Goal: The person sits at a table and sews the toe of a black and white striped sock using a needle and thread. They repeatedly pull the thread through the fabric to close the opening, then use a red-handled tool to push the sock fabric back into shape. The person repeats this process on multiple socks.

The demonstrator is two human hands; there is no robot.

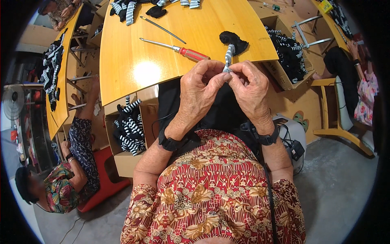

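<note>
My left hand (199, 87) and my right hand (252, 85) meet over the near edge of the yellow wooden table (126, 53). Thumbs and fingertips of both pinch the near end of a narrow grey-and-white striped fabric tube (229, 55). Its far end is a bunched black fabric part (237, 42), resting on the tabletop. Fingers hide some of the pinched end. Left of my hands lies a screwdriver (191, 53) with a red handle and a long metal shaft. Beyond it is a thin dark rod (164, 30) with a yellowish tip.
Striped and black fabric pieces (130, 12) lie at the table's far edge. Cardboard boxes of similar pieces stand at left (124, 164) and right (310, 67). One person (65, 179) sits at left beside another table (61, 97); another person (363, 89) is at right.
</note>
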